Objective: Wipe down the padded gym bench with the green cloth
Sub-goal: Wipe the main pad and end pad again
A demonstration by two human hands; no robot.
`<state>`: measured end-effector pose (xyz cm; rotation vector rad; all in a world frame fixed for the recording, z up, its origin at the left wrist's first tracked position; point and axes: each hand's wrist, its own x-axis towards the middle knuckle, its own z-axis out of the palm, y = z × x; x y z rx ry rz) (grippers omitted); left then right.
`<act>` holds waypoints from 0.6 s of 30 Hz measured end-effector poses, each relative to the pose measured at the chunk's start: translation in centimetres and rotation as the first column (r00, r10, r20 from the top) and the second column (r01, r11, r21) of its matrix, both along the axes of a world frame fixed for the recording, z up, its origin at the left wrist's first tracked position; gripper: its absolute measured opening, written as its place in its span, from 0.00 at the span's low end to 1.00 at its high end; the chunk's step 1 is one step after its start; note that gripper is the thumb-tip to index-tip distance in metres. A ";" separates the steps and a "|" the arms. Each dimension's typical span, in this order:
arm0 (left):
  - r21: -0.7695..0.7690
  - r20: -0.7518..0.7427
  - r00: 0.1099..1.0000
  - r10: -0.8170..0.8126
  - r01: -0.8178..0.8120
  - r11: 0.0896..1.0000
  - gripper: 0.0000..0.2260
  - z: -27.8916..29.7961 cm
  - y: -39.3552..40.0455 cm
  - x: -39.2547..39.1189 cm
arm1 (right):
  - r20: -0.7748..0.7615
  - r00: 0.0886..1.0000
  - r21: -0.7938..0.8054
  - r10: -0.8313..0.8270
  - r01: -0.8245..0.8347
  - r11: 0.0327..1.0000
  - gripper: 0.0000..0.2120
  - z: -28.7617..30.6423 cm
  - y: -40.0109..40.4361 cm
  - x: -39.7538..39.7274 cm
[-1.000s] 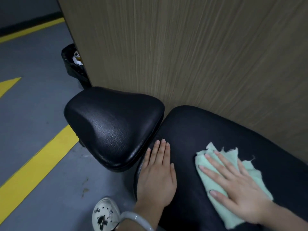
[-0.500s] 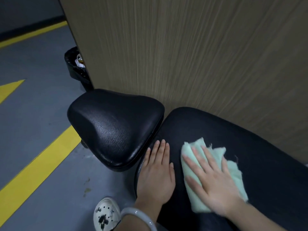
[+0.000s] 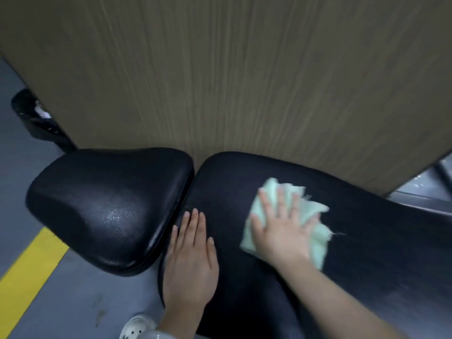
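Note:
The black padded bench has two parts: a seat pad (image 3: 107,206) at the left and a long back pad (image 3: 367,253) at the right. A crumpled pale green cloth (image 3: 315,218) lies on the long pad near its far end. My right hand (image 3: 283,228) presses flat on the cloth with spread, straight fingers. My left hand (image 3: 192,260) rests flat on the long pad's near left edge, fingers straight and together, beside the gap between the pads.
A tall wood-grain panel (image 3: 220,81) stands right behind the bench. A black waste bin (image 3: 34,118) sits at the far left. The grey floor carries a yellow stripe (image 3: 27,272). A white shoe (image 3: 137,326) shows at the bottom. Metal frame parts (image 3: 425,189) show at the right.
My right hand has slid the cloth away from me toward the panel side of the long pad. The camera has shifted right. My left hand stays in place.

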<state>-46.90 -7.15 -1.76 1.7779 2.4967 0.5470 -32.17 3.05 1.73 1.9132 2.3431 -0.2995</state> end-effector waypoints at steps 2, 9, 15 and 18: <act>0.026 0.036 0.999 -0.011 0.010 1.000 0.24 0.0 0.0 -0.1 | -0.043 0.978 0.026 0.204 -0.203 0.979 0.28 -0.2 -1.5 -2.6; 0.000 0.094 0.995 -0.015 0.015 1.000 0.25 0.7 -0.1 -0.1 | -0.016 0.898 0.068 0.440 -0.438 0.896 0.26 -0.7 -6.0 8.8; -0.106 0.055 0.996 -0.067 0.072 0.992 0.30 0.8 -0.5 -0.5 | -0.009 0.997 -0.005 -0.079 0.079 0.997 0.29 0.4 -1.8 8.7; -0.094 0.117 0.987 -0.114 0.126 0.988 0.36 1.9 -0.5 -1.2 | -0.086 0.996 0.010 -0.024 0.025 1.000 0.30 0.1 -2.3 2.3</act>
